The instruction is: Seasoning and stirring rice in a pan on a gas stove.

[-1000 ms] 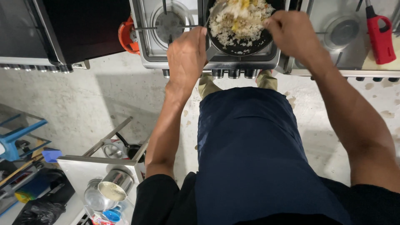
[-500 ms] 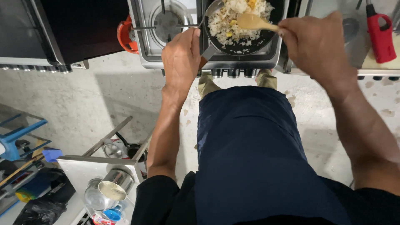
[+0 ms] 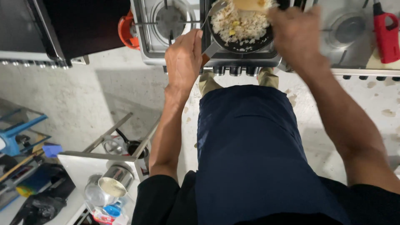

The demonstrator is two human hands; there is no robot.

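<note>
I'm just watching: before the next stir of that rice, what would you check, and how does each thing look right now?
1. Pan steadied: ok. The left hand grips the handle of the black pan.
2. Pan seated on the stove: ok. It sits over the middle burner, not hanging off the front edge.
3. Spatula in hand: ok. The right hand holds a wooden spatula over the pan, though motion blur hides the grip.
4. Rice contained: ok. It is heaped inside the pan; no spill shows on the stove.
5. Flame level: cannot tell. The pan hides the burner.
6. Red lighter clear: ok. It lies well right of the pan.
</note>
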